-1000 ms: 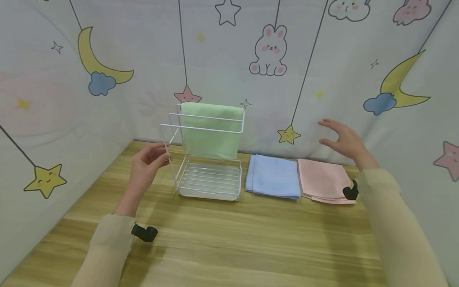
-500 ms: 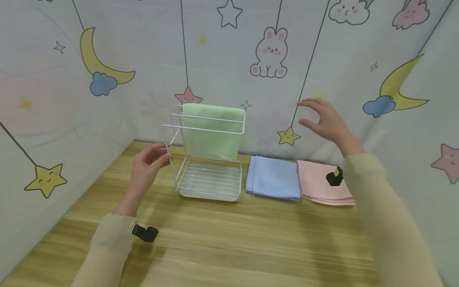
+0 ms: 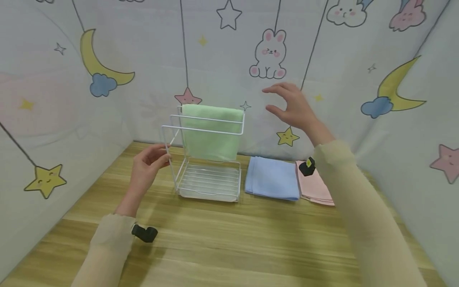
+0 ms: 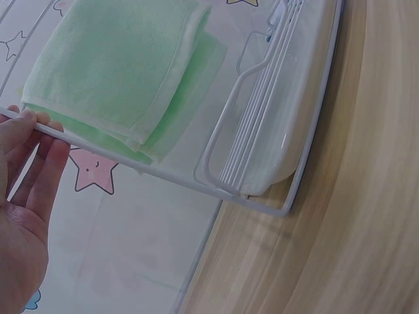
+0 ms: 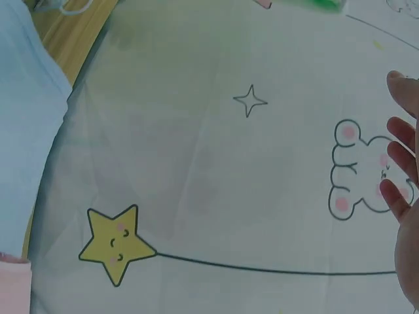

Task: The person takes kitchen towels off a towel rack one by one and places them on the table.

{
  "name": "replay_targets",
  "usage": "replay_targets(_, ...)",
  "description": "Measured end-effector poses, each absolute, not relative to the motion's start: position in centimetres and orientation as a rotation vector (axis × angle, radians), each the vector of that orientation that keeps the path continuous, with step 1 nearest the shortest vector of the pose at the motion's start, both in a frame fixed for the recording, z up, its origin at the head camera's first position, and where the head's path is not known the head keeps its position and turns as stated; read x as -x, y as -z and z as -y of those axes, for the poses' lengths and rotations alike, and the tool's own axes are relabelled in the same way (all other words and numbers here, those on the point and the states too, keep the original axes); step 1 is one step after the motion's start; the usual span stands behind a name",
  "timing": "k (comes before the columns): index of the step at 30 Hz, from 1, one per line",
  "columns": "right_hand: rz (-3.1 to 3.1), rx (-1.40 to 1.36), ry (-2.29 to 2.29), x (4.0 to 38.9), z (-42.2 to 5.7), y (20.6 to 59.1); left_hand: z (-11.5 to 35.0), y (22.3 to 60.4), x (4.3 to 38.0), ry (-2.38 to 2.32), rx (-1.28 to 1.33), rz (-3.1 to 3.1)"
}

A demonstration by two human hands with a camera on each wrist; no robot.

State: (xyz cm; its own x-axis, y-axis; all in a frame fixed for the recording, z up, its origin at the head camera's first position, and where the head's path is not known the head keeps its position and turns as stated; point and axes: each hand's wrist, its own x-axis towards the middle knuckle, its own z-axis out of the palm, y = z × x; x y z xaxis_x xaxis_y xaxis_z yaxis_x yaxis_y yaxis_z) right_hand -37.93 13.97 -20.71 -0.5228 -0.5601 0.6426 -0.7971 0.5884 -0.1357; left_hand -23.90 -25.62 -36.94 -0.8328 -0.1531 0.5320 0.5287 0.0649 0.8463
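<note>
Pale walls (image 3: 150,48) (printed with moons (image 3: 89,59), stars (image 3: 46,181) and a rabbit (image 3: 269,59)) stand behind and beside a wood-grained tabletop (image 3: 229,239).

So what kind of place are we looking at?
Probably a small screened-off tabletop corner, though I can't be sure: there's a pale cartoon-printed backdrop behind a wood-grain table, and a white rack with a green cloth draped on it.

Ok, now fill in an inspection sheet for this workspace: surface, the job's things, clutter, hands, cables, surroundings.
Surface: wood-grain table.
Job's things: white rack standing on it, green cloth hung over the rear bar; folded blue cloth to the rack's right, then pink cloth, partly hidden.
Clutter: nothing seen.
Hands: left hand pinches the rack's left side; right hand is raised, holding nothing.
Cables: nothing seen.
Surroundings: white backdrop with cartoon prints.
</note>
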Motion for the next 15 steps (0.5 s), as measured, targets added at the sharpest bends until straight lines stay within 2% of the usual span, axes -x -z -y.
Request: replay_targets(15,2.243,-1.225,-0.577,37.0,-7.1,19.8,25.7,36.9,23.8,1.828,0.372,1.851)
